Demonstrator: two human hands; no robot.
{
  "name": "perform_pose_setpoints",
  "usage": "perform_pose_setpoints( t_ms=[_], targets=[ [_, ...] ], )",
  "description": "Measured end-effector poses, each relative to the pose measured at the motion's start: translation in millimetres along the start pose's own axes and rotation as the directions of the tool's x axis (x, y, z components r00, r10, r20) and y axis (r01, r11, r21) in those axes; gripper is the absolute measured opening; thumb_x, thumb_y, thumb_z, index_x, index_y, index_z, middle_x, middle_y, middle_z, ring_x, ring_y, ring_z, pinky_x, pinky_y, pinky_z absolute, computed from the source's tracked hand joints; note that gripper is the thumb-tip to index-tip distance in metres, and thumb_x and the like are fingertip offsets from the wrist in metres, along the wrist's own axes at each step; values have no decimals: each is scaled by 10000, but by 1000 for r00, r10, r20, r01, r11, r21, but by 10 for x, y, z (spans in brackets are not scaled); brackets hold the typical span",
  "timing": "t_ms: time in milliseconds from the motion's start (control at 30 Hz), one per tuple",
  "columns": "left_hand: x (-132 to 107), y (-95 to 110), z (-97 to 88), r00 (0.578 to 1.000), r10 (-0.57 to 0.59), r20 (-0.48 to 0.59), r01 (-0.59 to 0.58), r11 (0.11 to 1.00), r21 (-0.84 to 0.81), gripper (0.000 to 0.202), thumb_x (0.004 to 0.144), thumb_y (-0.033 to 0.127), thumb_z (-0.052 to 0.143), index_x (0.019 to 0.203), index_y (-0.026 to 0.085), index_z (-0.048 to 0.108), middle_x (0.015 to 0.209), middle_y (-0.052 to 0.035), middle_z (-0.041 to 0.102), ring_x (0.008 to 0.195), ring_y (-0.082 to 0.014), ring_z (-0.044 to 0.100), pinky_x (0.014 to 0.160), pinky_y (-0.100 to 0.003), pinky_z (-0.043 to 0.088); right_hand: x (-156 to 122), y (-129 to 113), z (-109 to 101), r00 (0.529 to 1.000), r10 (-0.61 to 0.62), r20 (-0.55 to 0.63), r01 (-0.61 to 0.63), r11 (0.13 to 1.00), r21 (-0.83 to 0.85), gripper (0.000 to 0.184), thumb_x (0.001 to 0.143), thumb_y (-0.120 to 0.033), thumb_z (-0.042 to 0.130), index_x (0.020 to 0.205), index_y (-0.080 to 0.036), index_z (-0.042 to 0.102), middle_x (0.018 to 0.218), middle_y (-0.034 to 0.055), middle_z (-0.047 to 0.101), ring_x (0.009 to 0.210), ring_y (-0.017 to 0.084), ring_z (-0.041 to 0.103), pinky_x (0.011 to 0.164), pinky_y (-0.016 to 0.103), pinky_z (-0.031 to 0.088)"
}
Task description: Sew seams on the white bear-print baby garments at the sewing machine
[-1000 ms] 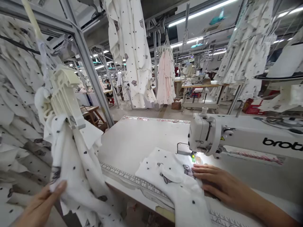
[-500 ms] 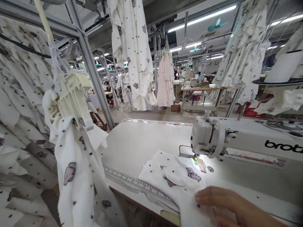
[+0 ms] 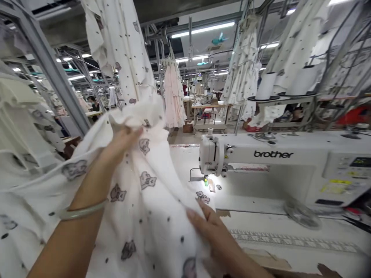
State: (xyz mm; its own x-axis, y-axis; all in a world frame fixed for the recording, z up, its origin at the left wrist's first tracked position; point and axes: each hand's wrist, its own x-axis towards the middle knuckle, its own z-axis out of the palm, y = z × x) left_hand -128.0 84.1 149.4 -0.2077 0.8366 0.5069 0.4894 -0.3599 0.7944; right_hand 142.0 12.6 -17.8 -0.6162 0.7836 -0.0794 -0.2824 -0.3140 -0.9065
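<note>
Item one: printed garment (image 3: 150,208), white, soft cloth with grey-pink bears and small dark dots. Position: held up in front of the near left part of the counter (image 3: 185,156), hiding that corner. Long axis: steep, running from a gathered, raised upper end down toward the wearer; the lower end passes out of view. The raised end points up and away, toward the far edge of the counter; a side fold trails left.

Item two: left hand (image 3: 123,141), at the upper end, fingers pointing away and to the right; grip clamped on the cloth, fingertips partly lost in folds. A pale bangle (image 3: 82,213) circles the wrist.

Item three: right hand (image 3: 207,220), lower, at the garment's right border; grip together on the cloth, thumb uppermost.

Item four: bear-printed cloth portion (image 3: 203,197), flat on the counter just beyond the right hand; whether it joins the raised garment cannot be told.

Item five: sewing machine (image 3: 275,154), white, lettered "brother", lamp lit, on the right half of the counter, head end toward the garment.

Item six: measuring strip (image 3: 292,240), along the near edge of the counter.

Item seven: pink garment (image 3: 173,94), hanging past the far edge.
</note>
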Motion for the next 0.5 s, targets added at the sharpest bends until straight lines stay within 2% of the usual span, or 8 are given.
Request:
perform_pose_setpoints(
  t_ms=[67, 133, 167, 200, 300, 367, 433, 500],
  targets=[
    [-168, -179, 212, 978, -110, 180, 97, 992, 81, 593, 719, 564, 758, 1097, 116, 671, 1279, -160, 636, 1198, -348, 579, 994, -503, 483, 97, -156, -61, 997, 4, -73, 5, 993, 117, 610, 755, -518, 784, 1216, -195, 550, 1028, 73, 682, 807, 201, 671, 731, 305, 543],
    [-487, -264, 473, 925, -130, 356, 93, 989, 119, 596, 723, 523, 764, 1228, 229, 647, 1414, -102, 544, 1282, -336, 519, 1015, -476, 471, 166, -280, -122, 999, 26, -35, -20, 989, 146, 599, 699, -453, 840, 1153, -179, 562, 1012, 65, 682, 796, 189, 669, 732, 291, 532],
    [-655, -267, 603, 877, -120, 465, 68, 990, 127, 636, 733, 494, 765, 1311, 291, 591, 1480, -62, 475, 1350, -317, 448, 1047, -449, 444, 190, -313, -142, 999, 33, -3, -32, 988, 152, 596, 670, -424, 861, 1125, -168, 571, 998, 64, 683, 787, 184, 667, 727, 284, 527],
    [-808, -253, 720, 780, -109, 617, 17, 988, 152, 665, 773, 485, 731, 1383, 331, 514, 1530, -35, 402, 1399, -305, 377, 1061, -436, 425, 207, -323, -155, 999, 38, 24, -41, 987, 156, 592, 646, -395, 875, 1103, -157, 582, 981, 64, 685, 779, 179, 665, 723, 276, 521],
    [-1086, -205, 930, 610, -95, 787, -10, 992, 128, 473, 839, 462, 658, 1285, 316, 601, 1353, -22, 601, 1231, -263, 551, 1004, -359, 451, 220, -208, -158, 1000, 7, 26, -11, 985, 174, 583, 604, -358, 889, 1067, -142, 608, 914, 51, 690, 763, 167, 661, 720, 258, 505],
    [-1106, -229, 938, 629, -128, 767, 2, 987, 163, 260, 856, 434, 632, 1040, 263, 703, 1046, 0, 724, 978, -217, 653, 869, -285, 485, 184, -52, -144, 999, -35, 24, 31, 985, 171, 615, 595, -403, 888, 1080, -148, 609, 891, 38, 690, 783, 175, 667, 750, 270, 505],
    [-1035, -291, 879, 707, -163, 688, -30, 965, 260, 233, 879, 434, 584, 860, 231, 697, 853, 16, 715, 835, -191, 649, 747, -250, 472, 92, 108, -113, 991, -78, 109, 76, 997, 27, 651, 622, -487, 865, 1127, -167, 604, 927, 41, 687, 842, 213, 671, 774, 309, 517],
    [-921, -346, 794, 805, -143, 576, -79, 936, 343, 310, 903, 476, 521, 807, 221, 669, 790, 20, 690, 783, -180, 627, 691, -240, 448, -54, 228, -60, 978, -85, 189, 126, 967, -220, 536, 769, -524, 765, 1152, -182, 612, 1009, 55, 675, 904, 231, 660, 786, 342, 533]
  ],
)
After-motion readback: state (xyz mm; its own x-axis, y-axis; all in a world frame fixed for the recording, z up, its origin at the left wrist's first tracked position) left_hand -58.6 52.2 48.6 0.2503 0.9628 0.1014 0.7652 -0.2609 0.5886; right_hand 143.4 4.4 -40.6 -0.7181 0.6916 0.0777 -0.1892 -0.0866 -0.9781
